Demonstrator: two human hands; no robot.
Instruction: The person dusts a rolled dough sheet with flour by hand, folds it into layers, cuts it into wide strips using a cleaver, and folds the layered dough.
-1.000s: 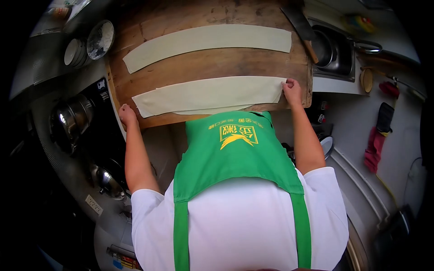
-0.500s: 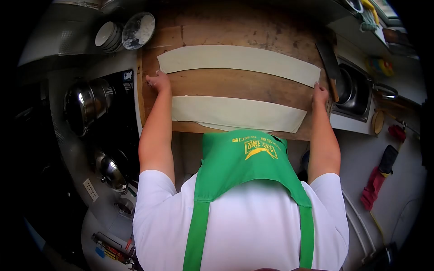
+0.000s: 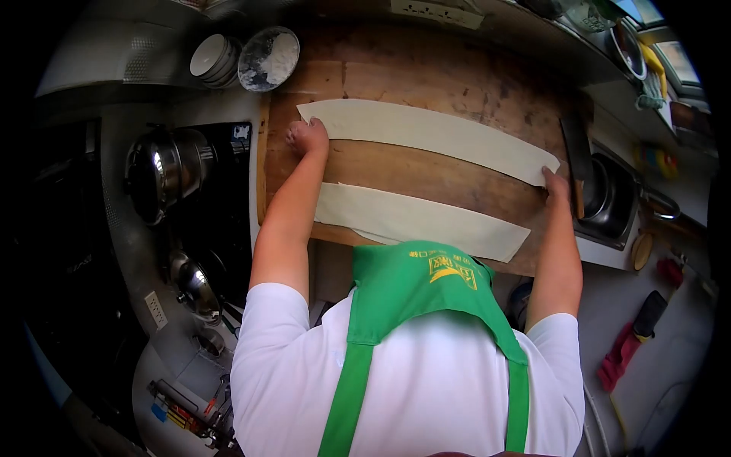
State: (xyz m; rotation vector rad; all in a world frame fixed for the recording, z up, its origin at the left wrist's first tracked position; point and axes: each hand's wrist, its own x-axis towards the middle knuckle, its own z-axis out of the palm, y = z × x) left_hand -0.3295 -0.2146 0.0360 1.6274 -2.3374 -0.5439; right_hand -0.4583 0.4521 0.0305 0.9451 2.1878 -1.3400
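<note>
Two long pale dough sheets lie on a wooden board (image 3: 403,164). My left hand (image 3: 308,137) is closed at the left end of the far dough sheet (image 3: 426,131), its fingers pinched at the edge. At that sheet's right end, my right hand (image 3: 556,183) pinches the corner between thumb and fingers. The near dough sheet (image 3: 419,219) rests along the board's front edge, close to the green apron (image 3: 426,293), with another layer's edge showing under it. Neither hand touches this near sheet.
A bowl of white flour (image 3: 269,59) and stacked white bowls (image 3: 215,59) stand at the back left. A cleaver (image 3: 576,156) lies at the board's right, beside a sink (image 3: 609,198). Steel pots (image 3: 164,171) are on the left.
Both hands have moved from beside the near sheet to the ends of the far sheet. The left hand has closed at its left end. The camera view has shifted and turned.
</note>
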